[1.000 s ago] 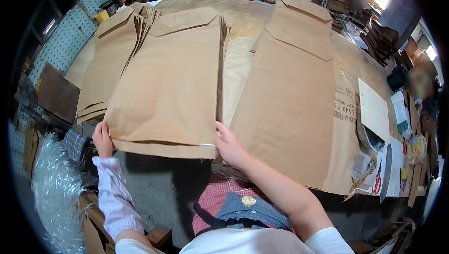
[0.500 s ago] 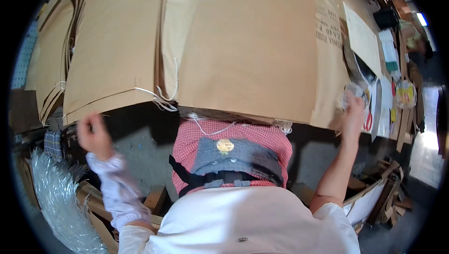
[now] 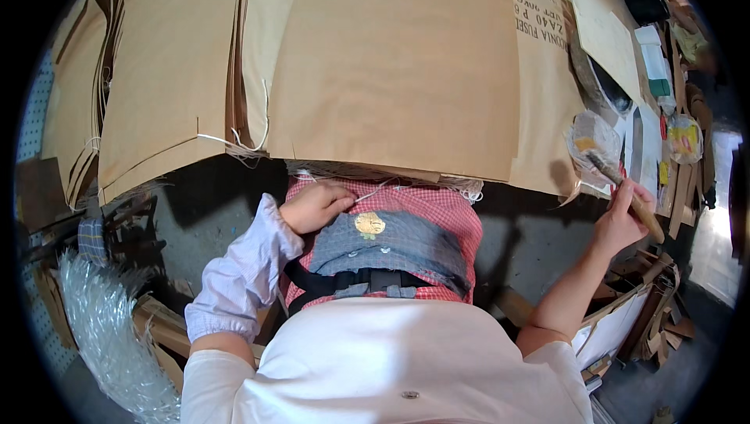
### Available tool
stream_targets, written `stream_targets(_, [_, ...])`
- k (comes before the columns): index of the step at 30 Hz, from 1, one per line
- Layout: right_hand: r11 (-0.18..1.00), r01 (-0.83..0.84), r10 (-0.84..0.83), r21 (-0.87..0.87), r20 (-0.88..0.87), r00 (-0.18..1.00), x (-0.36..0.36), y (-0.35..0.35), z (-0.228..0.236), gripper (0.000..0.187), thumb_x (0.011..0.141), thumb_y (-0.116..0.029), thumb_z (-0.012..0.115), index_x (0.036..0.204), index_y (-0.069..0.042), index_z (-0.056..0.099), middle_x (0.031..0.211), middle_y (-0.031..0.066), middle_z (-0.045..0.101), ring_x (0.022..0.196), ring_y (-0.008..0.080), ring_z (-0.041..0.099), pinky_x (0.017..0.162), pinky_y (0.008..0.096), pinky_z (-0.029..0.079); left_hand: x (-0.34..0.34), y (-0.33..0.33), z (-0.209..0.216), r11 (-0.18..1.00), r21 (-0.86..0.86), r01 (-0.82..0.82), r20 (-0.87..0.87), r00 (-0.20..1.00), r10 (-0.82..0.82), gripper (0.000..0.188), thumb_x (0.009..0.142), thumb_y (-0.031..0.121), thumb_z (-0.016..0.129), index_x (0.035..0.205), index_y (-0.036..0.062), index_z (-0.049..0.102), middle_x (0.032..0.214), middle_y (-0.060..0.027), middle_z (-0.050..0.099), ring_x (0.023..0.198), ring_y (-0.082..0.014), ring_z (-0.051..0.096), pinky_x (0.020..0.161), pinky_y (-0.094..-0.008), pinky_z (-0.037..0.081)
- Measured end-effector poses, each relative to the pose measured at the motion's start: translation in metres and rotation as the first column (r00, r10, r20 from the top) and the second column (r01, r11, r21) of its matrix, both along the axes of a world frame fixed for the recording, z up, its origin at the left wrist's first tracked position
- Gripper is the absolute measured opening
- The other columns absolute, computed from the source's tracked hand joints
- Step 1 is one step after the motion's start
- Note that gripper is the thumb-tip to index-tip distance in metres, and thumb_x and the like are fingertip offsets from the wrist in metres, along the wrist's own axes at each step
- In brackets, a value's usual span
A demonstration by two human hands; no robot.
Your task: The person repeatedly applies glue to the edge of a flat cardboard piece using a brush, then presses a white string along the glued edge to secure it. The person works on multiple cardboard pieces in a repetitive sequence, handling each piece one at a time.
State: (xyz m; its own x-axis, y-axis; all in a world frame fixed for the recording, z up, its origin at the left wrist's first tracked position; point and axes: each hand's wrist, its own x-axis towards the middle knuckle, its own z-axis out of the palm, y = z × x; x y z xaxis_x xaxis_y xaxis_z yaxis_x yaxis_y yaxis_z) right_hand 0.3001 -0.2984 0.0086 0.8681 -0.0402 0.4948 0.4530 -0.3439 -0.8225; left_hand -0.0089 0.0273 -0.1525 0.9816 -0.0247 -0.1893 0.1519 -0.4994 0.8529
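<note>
- off to the right, by the hazy clear plastic tub [image 3: 580,133], sits the long brown wooden-handled tool [image 3: 607,174], likely a brush; far tip is at the tub, too small to tell if it touches.
- right hand [image 3: 619,223]: fingers wrapped round the handle partway along, butt sticking out past the palm.
- left hand [image 3: 316,207]: well apart from the right, fingers loosely curled over the red-and-white checked cloth apron [image 3: 453,225], beside a thin white string [image 3: 377,189]; can't tell if it pinches that.
- step looks like handling the tool at the tub. i'd lift the tip clear of the rim first, wipe off any excess, hold it off the large flat tan paper sack [image 3: 398,64] to avoid marks.
- long axis: diagonal, tip away and leftward, thick rounded butt toward the person and rightward.
</note>
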Motion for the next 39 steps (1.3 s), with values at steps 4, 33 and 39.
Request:
stream_targets(4, [0.913,-0.214,0.263,0.346,-0.101,0.959,-0.048,0.070,-0.016,0.004,0.082,-0.001,0.062,0.079,0.000,0.062,0.073,0.0028,0.058,0.063,0.0083,0.052,0.058,0.0225,0.044,-0.020,0.003,0.012,0.998,0.056,0.033,-0.283,0.959,-0.016,0.019,0.088,0.018,0.056,0.092,0.0017,0.064,0.086,-0.0178,0.065,0.079,-0.0371,0.061,0.068,-0.0395,0.049])
stream_targets(33, [0.498,-0.190,0.319,-0.846,-0.025,0.947,-0.067,0.137,-0.040,0.013,0.075,-0.020,0.065,0.073,-0.007,0.064,0.064,0.0133,0.061,0.058,0.0324,0.061,0.052,0.0420,0.048,0.017,-0.008,0.090,0.505,0.842,-0.192,0.077,0.968,0.239,0.006,0.066,0.004,0.060,0.063,-0.0017,0.061,0.131,-0.0247,0.047,0.065,-0.0255,0.062,0.059,-0.0352,0.052])
stream_targets(39, [0.957,-0.288,0.269,0.039,-0.499,0.824,-0.024,0.089,-0.015,0.023,0.084,-0.022,0.063,0.071,-0.004,0.062,0.060,0.0018,0.056,0.047,0.0126,0.047,0.045,0.0298,0.036,0.018,-0.012,0.090,0.479,0.857,-0.191,0.068,0.962,0.263,0.006,0.066,0.002,0.060,0.063,-0.0023,0.060,0.132,-0.0255,0.047,0.064,-0.0264,0.062,0.059,-0.0354,0.052])
